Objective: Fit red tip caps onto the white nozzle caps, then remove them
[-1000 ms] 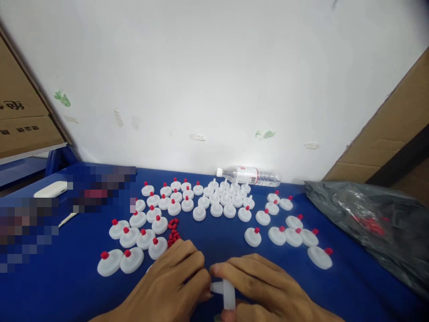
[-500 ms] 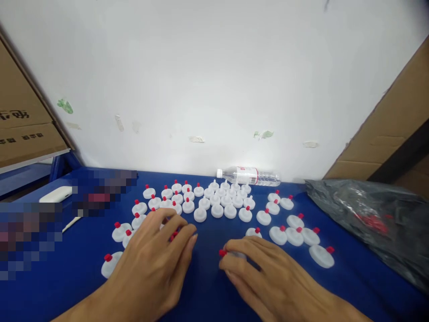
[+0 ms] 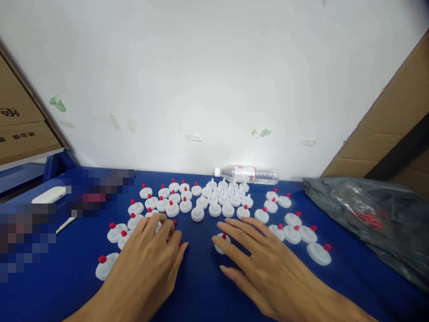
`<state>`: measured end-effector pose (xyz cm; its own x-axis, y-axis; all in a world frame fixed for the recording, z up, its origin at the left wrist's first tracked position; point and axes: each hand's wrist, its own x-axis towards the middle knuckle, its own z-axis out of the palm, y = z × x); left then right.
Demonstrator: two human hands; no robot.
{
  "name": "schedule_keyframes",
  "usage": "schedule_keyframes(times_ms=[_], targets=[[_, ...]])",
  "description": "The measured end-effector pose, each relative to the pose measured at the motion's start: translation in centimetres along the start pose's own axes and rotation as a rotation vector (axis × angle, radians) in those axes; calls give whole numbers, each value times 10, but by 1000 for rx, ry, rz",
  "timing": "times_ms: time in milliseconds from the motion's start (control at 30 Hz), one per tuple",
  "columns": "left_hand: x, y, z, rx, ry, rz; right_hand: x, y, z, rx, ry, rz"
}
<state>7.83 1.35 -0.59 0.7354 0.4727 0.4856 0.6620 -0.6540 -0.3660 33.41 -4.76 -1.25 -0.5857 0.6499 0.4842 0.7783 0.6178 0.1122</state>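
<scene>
Below the fingers of my right hand (image 3: 253,257) stands a white nozzle lid with a red tip (image 3: 221,245), upright on the table. That hand is open, its fingers spread and its thumb apart from the lid. The fingers of my left hand (image 3: 152,252) curl down at the left of centre. Bits of red (image 3: 174,222) show around its fingertips, and what lies under them is hidden. Ahead of the hands a cluster of plain white nozzle lids (image 3: 219,199) stands without red tips. Several red-tipped lids (image 3: 172,209) are spread to the left, and more red-tipped lids (image 3: 292,234) to the right.
A clear plastic bottle (image 3: 250,174) lies along the white wall. At the right a dark plastic bag (image 3: 362,214) shows red pieces inside. Cardboard boxes (image 3: 25,129) flank both sides of the blue table (image 3: 201,286). A white device (image 3: 49,195) lies far left, near a blurred patch.
My right hand has let go of the red-tipped lid and opened its fingers; the lid now stands upright. My left hand has drawn slightly left, staying curled. The view has shifted a little.
</scene>
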Motion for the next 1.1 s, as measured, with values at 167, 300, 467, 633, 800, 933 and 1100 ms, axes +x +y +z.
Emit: schedule_keyframes(times_ms=[167, 300, 467, 633, 800, 933, 1100], targets=[[-3, -3, 4, 27, -26, 20, 0, 0, 3, -1, 71, 29], [-3, -2, 4, 32, -80, 8, 2, 4, 0, 37, 71, 136], [1, 1, -4, -30, 47, 39, 2, 11, -4, 91, 87, 219], [0, 6, -8, -216, 126, 28, 0, 17, -2, 19, 1, 214], [-2, 6, -7, -276, 217, 37, -2, 22, 2, -27, -115, 171], [4, 5, -13, -275, 274, 67, 1, 21, -3, 67, -27, 175], [3, 6, -12, -338, 286, 53, 6, 11, -15, 171, 22, -36]])
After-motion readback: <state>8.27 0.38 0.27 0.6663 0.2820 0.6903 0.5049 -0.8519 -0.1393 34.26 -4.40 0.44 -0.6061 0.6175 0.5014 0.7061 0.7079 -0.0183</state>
